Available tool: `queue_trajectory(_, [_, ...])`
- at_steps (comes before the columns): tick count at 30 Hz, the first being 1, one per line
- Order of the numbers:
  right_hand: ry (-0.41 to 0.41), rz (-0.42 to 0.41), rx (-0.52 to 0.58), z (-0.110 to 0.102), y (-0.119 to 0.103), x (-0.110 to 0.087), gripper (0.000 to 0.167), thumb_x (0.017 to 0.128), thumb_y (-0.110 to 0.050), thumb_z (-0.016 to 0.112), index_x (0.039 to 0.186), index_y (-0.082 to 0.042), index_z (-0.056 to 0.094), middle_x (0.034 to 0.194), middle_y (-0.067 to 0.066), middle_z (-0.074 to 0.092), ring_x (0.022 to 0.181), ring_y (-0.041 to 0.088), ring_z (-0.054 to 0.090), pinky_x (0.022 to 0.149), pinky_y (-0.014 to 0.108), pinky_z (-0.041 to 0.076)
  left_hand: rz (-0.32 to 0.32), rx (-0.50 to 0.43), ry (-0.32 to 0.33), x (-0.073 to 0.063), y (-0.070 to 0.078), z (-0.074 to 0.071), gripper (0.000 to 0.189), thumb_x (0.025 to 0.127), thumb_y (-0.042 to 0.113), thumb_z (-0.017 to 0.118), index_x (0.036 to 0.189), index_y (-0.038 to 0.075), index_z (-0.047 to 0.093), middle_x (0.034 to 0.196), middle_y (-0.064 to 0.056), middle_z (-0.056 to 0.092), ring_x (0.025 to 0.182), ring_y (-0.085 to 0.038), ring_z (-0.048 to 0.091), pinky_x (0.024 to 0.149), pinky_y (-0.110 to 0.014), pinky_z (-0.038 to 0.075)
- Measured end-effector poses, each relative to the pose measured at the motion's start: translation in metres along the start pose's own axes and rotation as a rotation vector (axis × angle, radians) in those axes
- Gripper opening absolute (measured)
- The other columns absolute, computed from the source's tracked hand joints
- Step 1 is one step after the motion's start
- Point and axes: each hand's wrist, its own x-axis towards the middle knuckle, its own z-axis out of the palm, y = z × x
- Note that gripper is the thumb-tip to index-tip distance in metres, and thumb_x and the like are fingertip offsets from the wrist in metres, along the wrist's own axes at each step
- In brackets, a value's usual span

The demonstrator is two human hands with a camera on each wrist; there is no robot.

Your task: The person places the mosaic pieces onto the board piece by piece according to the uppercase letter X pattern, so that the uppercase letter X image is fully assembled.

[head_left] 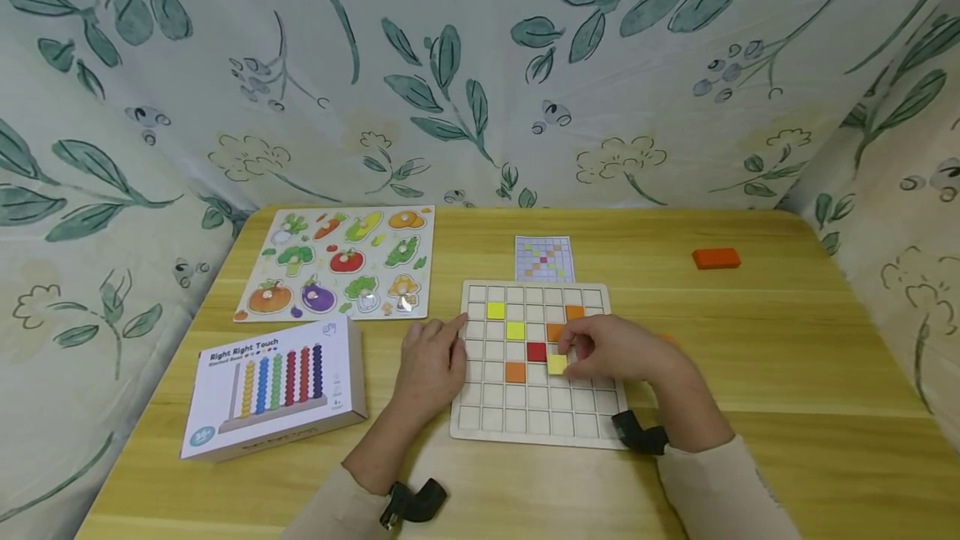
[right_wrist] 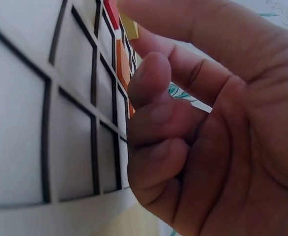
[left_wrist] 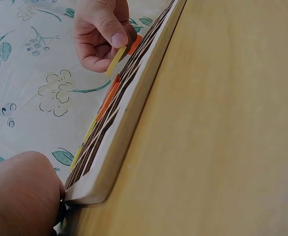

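The right hand [head_left: 611,346] pinches a yellow tile [head_left: 557,364] between thumb and index finger, above the right half of the board [head_left: 481,419]. The tile lies at the fingertips, to the left of the palm in the head view, with part of it tucked behind the fingers. It sits just right of the red tile [head_left: 536,352] and slightly nearer the person. In the left wrist view the pinched tile appears edge-on and tilted, its upper end under the thumb; whether its lower end touches the board, I cannot tell. In the right wrist view the remaining fingers curl in toward the palm.

The left hand [head_left: 431,365] grasps nothing; it rests at the board's left side, its index finger extended to the rim.

On the grid, two yellow tiles [head_left: 515,330] step diagonally toward the red one. Two orange tiles [head_left: 574,312] slant down from the right, the lower one just beside the right hand's fingers, and a third [head_left: 515,372] lies to the lower left of the red.

A small pattern card [head_left: 543,248] lies at the board's far edge. On the surface [head_left: 810,357] there are also a vegetable puzzle [head_left: 382,265] and a box [head_left: 273,382] to the left, and an orange block [head_left: 716,258] at far right.
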Motion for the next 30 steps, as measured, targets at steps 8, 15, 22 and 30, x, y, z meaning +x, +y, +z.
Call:
queue_trajectory(8, [-0.025,0.022,-0.074,0.0068,-0.0001,0.0007,0.023,0.077,-0.013,0.086,0.089,-0.017,0.066,0.073,0.001,0.053,0.07,0.017,0.05,0.061,0.03,0.038,-0.002,0.007,-0.001,0.0002,0.0014,-0.0006,0.039,0.099,0.015,0.056,0.136,0.013,0.067,0.087,0.0,0.064,0.084,-0.019,0.041,0.079,-0.032,0.033])
queue_trajectory(15, [-0.026,0.031,-0.115,0.0088,-0.0022,0.0011,0.025,0.076,-0.017,0.088,0.087,-0.019,0.065,0.074,0.001,0.054,0.07,0.018,0.051,0.062,0.031,0.038,0.012,0.004,0.016,-0.0002,0.0015,-0.0011,0.038,0.098,0.014,0.058,0.135,0.011,0.067,0.087,-0.001,0.065,0.083,-0.019,0.041,0.078,-0.032,0.034])
queue_trajectory(22, [-0.017,0.054,-0.129,0.0098,-0.0065,0.001,0.027,0.076,-0.018,0.088,0.088,-0.019,0.064,0.075,0.002,0.054,0.071,0.019,0.051,0.063,0.032,0.038,0.017,0.01,0.024,-0.0006,0.0017,-0.0014,0.038,0.098,0.015,0.059,0.134,0.011,0.068,0.087,-0.001,0.065,0.083,-0.018,0.041,0.078,-0.032,0.034])
queue_trajectory(30, [-0.01,0.061,-0.118,0.0098,-0.0076,0.0007,0.026,0.077,-0.018,0.088,0.088,-0.019,0.064,0.075,0.002,0.054,0.071,0.019,0.051,0.062,0.032,0.038,0.005,0.008,0.002,0.0002,0.0008,-0.0008,0.039,0.099,0.015,0.057,0.136,0.012,0.067,0.085,0.0,0.062,0.084,-0.018,0.041,0.078,-0.031,0.033])
